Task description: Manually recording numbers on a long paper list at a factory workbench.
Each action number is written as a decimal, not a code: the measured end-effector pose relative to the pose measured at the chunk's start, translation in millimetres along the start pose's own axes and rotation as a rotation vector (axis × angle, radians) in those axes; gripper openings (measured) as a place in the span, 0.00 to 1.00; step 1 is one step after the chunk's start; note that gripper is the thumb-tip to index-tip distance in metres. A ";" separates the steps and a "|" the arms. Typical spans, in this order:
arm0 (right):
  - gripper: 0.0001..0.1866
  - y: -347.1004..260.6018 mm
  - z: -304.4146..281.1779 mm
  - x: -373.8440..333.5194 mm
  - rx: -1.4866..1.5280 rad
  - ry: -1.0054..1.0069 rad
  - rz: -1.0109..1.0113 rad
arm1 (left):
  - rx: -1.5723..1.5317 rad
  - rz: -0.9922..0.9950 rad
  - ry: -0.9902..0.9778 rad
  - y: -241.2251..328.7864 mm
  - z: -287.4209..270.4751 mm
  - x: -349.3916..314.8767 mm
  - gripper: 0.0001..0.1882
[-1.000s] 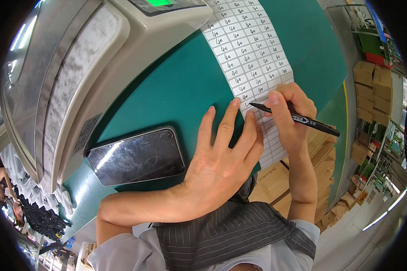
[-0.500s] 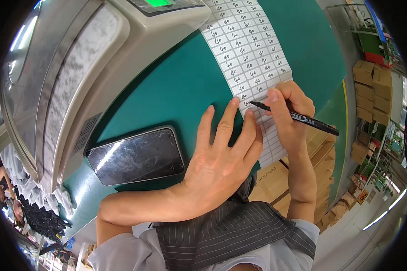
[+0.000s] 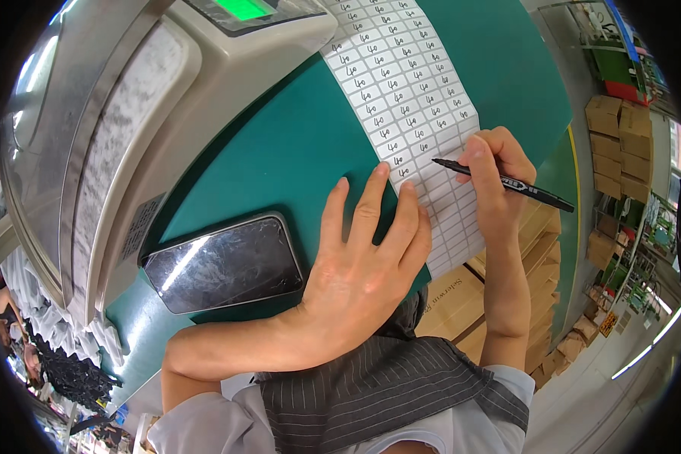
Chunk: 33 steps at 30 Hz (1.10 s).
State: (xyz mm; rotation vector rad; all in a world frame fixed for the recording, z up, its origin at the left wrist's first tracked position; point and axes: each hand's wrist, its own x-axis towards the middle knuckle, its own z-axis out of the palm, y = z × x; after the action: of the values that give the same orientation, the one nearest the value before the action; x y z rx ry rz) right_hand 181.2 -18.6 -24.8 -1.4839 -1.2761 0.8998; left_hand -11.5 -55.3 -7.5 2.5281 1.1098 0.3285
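A long white sheet of small labels (image 3: 390,91) runs down the green table, its upper cells filled with handwriting and its lower cells blank. My right hand (image 3: 499,170) grips a black marker pen (image 3: 537,195), whose tip hovers at or just over a blank cell in the second column; contact cannot be told. My left hand (image 3: 371,261) is spread flat with fingers apart, fingertips on the sheet's left edge. Left of that hand lies a dark smartphone (image 3: 227,265) with a scratched screen.
A weighing scale (image 3: 272,38) with a green-lit display fills the upper left of the green table (image 3: 280,159). Cardboard boxes (image 3: 450,299) sit below the table's near edge, and more stacked cartons (image 3: 620,147) stand far right. White and black material (image 3: 64,363) lies at lower left.
The number in the first column has been finished. The pen has lifted and shifted right and slightly up to the second column. My left hand stays on the sheet's edge.
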 end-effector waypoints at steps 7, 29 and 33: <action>0.11 -1.3 5.7 2.4 -0.041 -0.033 -0.016 | -0.002 -0.007 0.000 0.4 0.0 0.4 0.28; 0.12 1.1 0.5 1.9 -0.052 -0.008 0.002 | -0.006 -0.012 -0.008 0.7 0.0 0.8 0.28; 0.12 1.3 2.7 2.2 -0.086 0.002 -0.025 | -0.006 -0.016 -0.006 0.7 -0.1 0.3 0.28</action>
State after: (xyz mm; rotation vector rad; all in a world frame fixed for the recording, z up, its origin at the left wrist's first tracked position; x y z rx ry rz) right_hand 179.4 -15.9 -26.6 -1.5319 -1.3441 0.8359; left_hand -10.9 -55.6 -7.1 2.5118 1.1246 0.3200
